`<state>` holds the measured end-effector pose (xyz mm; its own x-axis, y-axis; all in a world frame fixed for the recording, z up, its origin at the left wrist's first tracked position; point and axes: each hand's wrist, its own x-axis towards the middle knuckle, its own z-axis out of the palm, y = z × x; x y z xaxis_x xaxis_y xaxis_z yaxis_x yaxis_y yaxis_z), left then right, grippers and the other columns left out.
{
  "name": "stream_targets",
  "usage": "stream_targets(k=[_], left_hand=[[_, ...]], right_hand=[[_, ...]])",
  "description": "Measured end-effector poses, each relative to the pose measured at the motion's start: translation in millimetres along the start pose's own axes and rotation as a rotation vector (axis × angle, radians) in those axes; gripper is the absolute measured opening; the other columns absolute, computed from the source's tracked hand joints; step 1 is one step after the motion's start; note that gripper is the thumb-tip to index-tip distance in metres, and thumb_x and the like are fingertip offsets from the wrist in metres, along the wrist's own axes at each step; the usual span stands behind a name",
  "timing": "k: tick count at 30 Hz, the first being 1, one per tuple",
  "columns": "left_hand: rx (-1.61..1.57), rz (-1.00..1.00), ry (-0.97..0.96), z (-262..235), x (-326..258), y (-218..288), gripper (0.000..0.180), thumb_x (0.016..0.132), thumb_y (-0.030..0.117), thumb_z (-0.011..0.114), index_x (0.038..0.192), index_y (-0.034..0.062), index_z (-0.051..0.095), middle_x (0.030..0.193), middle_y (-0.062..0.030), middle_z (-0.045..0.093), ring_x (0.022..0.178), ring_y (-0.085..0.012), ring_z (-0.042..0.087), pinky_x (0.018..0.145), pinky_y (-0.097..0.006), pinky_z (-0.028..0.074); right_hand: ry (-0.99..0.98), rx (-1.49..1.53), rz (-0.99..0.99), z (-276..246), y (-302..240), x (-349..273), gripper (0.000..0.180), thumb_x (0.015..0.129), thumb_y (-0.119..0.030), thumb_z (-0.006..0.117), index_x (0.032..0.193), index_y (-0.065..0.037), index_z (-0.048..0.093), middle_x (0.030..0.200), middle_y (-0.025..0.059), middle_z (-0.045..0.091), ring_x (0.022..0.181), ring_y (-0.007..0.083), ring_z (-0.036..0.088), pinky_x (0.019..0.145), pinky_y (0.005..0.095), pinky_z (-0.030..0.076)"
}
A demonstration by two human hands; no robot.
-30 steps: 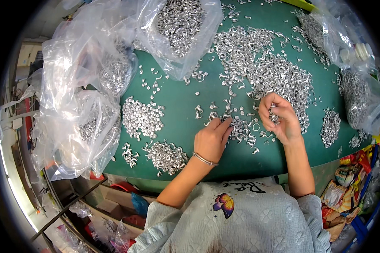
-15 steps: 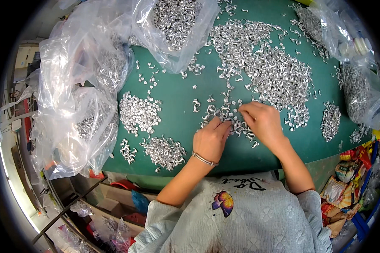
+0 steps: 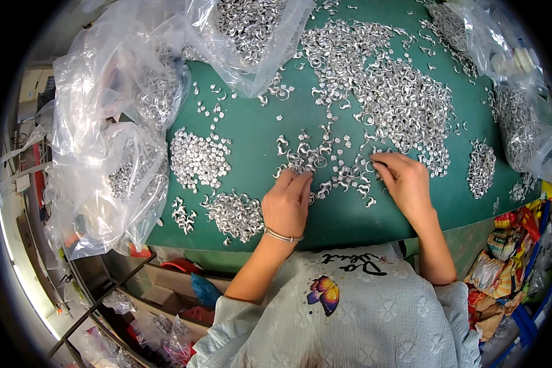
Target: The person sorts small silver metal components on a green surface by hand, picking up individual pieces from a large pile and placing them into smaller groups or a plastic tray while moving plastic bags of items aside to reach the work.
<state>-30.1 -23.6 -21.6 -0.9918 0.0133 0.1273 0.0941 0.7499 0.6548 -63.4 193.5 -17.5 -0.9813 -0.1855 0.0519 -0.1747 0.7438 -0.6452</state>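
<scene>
My left hand (image 3: 286, 205), a bracelet on its wrist, has its fingers pinched together at a loose scatter of small curved silver metal pieces (image 3: 313, 150). Whatever lies between those fingertips is hidden. To the right, my right hand (image 3: 406, 182) is closed in a pinch beside a small silver ring-shaped piece (image 3: 370, 165); whether it grips that piece I cannot tell. Just beyond the hands spreads a large heap of mixed silver pieces (image 3: 405, 104). Left of my left hand are a pile of small flower-shaped pieces (image 3: 200, 158) and a heap of curved pieces (image 3: 234, 214).
Clear plastic bags of metal pieces stand on the left (image 3: 119, 165), at the far middle (image 3: 248, 37) and on the right (image 3: 521, 129) of the green tabletop (image 3: 251, 129). A small pile (image 3: 481, 168) sits at the right. Colourful packets (image 3: 490, 270) lie below the table's right edge.
My left hand has moved left and slightly nearer to me. My right hand has shifted right, so the two hands are farther apart, with more scattered pieces showing between them.
</scene>
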Motion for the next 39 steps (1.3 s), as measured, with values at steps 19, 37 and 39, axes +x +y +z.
stream_targets(k=[19, 37, 39], left_hand=[[-0.032, 0.013, -0.229, 32.5, 36.1, 34.1, 0.013, 0.072, 0.013, 0.071, 0.08, 0.0042, 0.066, 0.071, -0.0092, 0.055, 0.059, -0.026, 0.057, 0.054, -0.036, 0.046], [-1.732, -0.437, -0.496, -7.6, 46.6, 2.2, 0.017, 0.083, 0.012, 0.053, 0.093, -0.001, 0.051, 0.093, -0.0144, 0.045, 0.066, -0.0115, 0.039, 0.045, -0.017, 0.032], [-1.79, -0.548, -0.342, -10.4, 42.1, 11.0, 0.017, 0.087, 0.016, 0.051, 0.091, -0.001, 0.051, 0.085, -0.0112, 0.047, 0.06, -0.0095, 0.038, 0.043, -0.016, 0.029]], right_hand=[[0.0, 0.078, 0.138, -11.2, -5.4, -15.8, 0.013, 0.076, -0.01, 0.068, 0.088, -0.007, 0.065, 0.074, 0.0089, 0.063, 0.053, 0.0223, 0.057, 0.051, 0.0323, 0.044], [-0.074, 0.279, 0.197, -8.1, -8.3, -16.8, 0.014, 0.074, -0.007, 0.069, 0.088, -0.006, 0.066, 0.06, 0.0059, 0.054, 0.047, 0.015, 0.047, 0.045, 0.0292, 0.038], [-0.08, 0.193, 0.059, -0.5, -14.6, -15.9, 0.015, 0.075, -0.01, 0.068, 0.09, -0.008, 0.065, 0.063, 0.0053, 0.056, 0.049, 0.0179, 0.052, 0.046, 0.0305, 0.04]])
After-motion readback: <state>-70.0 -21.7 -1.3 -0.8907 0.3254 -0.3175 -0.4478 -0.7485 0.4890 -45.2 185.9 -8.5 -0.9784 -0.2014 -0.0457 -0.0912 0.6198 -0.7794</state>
